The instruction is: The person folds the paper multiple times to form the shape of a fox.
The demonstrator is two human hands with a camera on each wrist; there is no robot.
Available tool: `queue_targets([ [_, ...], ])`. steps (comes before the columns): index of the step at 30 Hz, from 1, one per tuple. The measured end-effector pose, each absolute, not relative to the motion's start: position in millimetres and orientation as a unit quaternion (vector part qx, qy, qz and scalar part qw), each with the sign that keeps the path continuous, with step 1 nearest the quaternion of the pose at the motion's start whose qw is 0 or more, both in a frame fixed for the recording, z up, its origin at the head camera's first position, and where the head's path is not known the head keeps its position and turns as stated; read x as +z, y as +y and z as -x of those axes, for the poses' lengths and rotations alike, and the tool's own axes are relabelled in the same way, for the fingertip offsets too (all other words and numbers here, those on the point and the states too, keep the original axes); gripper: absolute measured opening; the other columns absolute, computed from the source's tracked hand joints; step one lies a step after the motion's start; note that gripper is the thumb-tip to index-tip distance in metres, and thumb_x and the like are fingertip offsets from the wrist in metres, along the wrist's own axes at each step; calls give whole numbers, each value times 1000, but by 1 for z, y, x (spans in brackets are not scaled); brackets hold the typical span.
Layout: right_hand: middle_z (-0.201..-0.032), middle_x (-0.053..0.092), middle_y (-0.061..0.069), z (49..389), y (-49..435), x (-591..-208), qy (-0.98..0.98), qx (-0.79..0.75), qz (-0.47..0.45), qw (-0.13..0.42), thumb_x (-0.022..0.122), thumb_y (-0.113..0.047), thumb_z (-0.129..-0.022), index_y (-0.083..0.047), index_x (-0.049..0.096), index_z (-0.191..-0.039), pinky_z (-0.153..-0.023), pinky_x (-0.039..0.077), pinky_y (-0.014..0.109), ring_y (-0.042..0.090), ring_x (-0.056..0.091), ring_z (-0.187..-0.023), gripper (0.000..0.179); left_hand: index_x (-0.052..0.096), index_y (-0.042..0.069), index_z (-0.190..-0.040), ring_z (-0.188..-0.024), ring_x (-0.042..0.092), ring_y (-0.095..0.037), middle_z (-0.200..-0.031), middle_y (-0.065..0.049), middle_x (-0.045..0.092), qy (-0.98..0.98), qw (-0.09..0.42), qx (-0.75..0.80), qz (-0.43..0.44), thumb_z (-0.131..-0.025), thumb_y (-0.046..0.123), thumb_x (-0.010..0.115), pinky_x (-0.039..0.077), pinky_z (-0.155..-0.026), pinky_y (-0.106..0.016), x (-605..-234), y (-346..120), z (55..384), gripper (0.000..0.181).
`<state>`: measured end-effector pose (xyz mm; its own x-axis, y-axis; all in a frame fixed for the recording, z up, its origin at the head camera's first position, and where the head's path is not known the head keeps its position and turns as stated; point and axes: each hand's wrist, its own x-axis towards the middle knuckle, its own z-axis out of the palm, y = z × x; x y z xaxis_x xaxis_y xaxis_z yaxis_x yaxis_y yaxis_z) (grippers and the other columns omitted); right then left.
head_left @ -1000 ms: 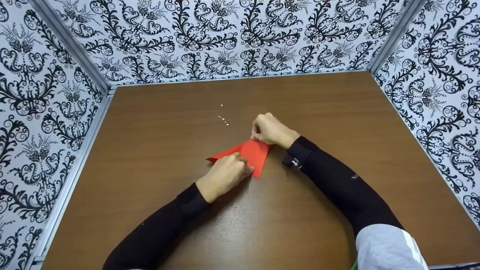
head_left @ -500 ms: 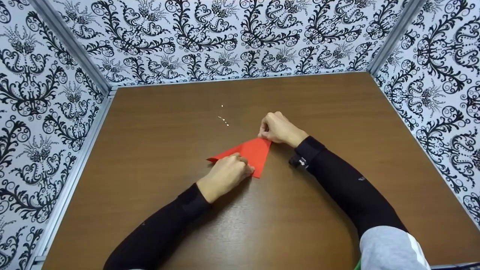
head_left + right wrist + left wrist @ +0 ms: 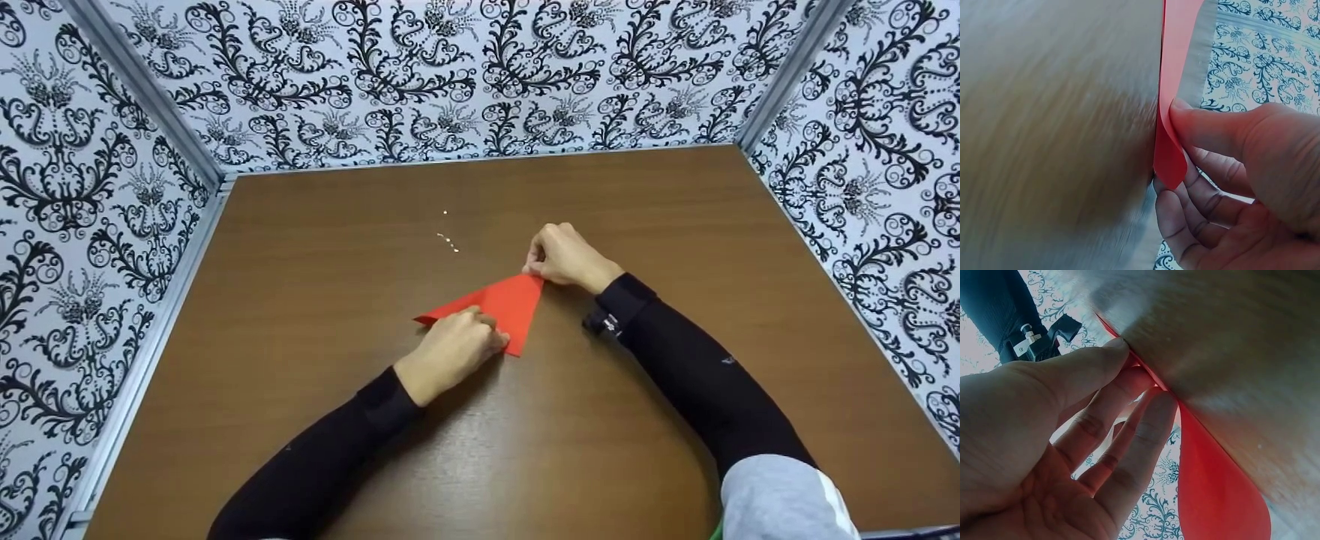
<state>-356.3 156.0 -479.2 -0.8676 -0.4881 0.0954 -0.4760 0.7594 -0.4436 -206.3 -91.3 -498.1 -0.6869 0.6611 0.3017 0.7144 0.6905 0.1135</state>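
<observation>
A sheet of red paper lies on the brown table, part of it folded over and raised in a soft bend. My left hand rests on its near side, thumb and bent fingertips pressing it to the tabletop; part of the sheet is hidden under this hand. In the left wrist view, the fingertips meet the paper along the table, beside a curved red flap. At the far right corner, my right hand pinches the paper. The right wrist view shows its thumb on the curled paper, with fingers opposite.
Several tiny white specks lie on the brown table beyond the paper. Walls with black-and-white scroll patterns and grey metal rails enclose the table at the back and both sides.
The right hand has moved a little to the right and away from me, drawing the paper's corner along; more red surface shows. The left hand has stayed in place.
</observation>
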Motion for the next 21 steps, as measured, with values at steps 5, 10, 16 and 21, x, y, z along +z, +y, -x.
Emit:
queue_targets([
  [5,-94,88,9,359,161,-482,940,-235,247,16,93,-16,-99,-7,88,-89,-85,58,38,25,71,-83,15,89,11,-94,-89,74,-31,-90,-6,82,-912,121,-120,373,-109,16,83,69,-72,-45,-499,-91,207,17],
  [10,-97,90,6,364,168,-483,943,-229,242,16,93,-17,-99,-10,91,-89,-87,59,39,25,74,-85,12,88,10,-87,-86,73,-30,-87,-6,81,-908,129,-130,377,-109,14,82,69,-71,-42,-499,-91,206,23],
  [16,-100,92,4,369,181,-484,945,-228,233,15,93,-18,-99,-11,91,-89,-89,60,40,22,73,-85,11,88,11,-85,-85,73,-31,-87,-5,82,-904,136,-133,383,-109,14,82,69,-71,-43,-499,-91,207,24],
  [21,-100,92,4,372,190,-483,945,-236,225,19,92,-17,-100,-10,92,-91,-89,56,38,21,69,-84,11,90,12,-88,-85,73,-31,-88,-5,83,-904,135,-130,385,-109,14,82,69,-71,-44,-499,-91,207,22],
])
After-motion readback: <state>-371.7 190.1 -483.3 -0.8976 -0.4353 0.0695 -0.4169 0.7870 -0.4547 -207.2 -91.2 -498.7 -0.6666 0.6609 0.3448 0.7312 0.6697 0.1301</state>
